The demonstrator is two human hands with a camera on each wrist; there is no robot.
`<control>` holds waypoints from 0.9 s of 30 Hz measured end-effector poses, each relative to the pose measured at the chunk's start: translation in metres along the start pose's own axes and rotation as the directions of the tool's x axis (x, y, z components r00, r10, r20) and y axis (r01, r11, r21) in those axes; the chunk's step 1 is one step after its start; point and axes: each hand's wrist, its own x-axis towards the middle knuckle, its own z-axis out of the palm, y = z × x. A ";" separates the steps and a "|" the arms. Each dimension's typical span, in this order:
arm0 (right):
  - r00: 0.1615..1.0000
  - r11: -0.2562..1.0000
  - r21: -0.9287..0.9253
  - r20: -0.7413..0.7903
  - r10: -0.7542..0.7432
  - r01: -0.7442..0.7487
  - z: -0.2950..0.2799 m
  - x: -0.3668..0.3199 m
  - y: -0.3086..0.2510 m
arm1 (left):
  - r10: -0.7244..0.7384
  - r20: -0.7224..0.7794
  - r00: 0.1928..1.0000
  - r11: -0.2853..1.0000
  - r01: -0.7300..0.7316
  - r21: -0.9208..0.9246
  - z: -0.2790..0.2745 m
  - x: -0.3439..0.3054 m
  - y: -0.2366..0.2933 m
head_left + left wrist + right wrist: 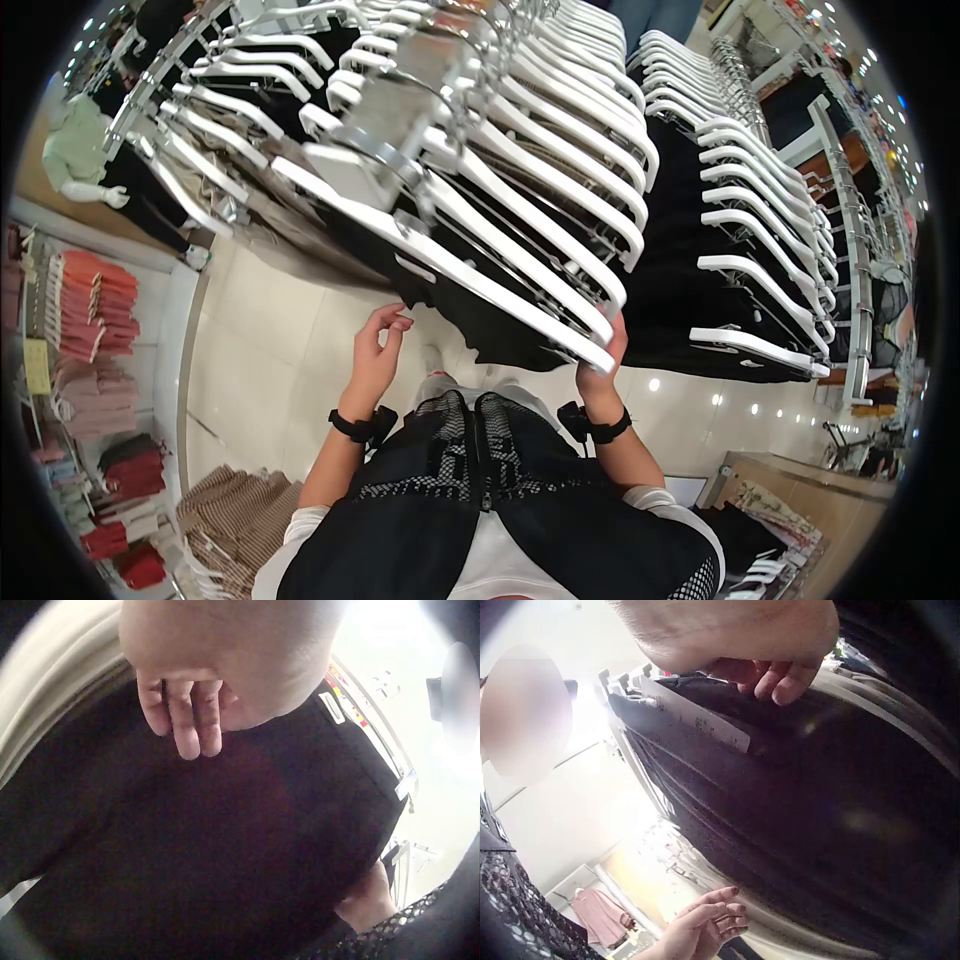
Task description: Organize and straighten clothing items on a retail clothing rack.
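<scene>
Black garments (490, 325) hang from white hangers (440, 260) on a rack in front of me. My left hand (375, 360) is raised beside the dark cloth, fingers loosely bent and nothing in them. In the left wrist view that hand (217, 682) overlaps the wide dark garment (187, 840). My right hand (603, 368) is at the near end of the front hanger, partly hidden behind it. Its bent fingers (780, 682) lie against the dark cloth in the right wrist view, close to a pale paper tag (705, 727); whether they grip is something I cannot tell.
A second row of white hangers (755, 200) with black garments stands to the right. Pink clothes (95, 300) hang on the left wall near a mannequin (85, 150). Striped clothing (235, 520) is at lower left, a wooden counter (800, 500) at lower right. Pale tiles (270, 330) cover the floor.
</scene>
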 end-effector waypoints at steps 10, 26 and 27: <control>0.922 0.971 0.234 -0.383 0.054 0.041 0.041 0.003 0.042 | 0.287 0.305 0.908 0.951 -0.307 0.019 -0.021 0.087 -0.010; 0.952 0.974 -0.222 -0.288 -0.106 0.041 -0.016 -0.025 0.069 | 0.367 0.609 0.704 0.922 -0.363 -0.136 0.008 0.109 -0.126; 0.958 0.975 -0.216 -0.268 -0.100 0.041 -0.018 -0.021 0.068 | 0.344 0.593 0.728 0.935 -0.327 -0.141 0.007 0.106 -0.119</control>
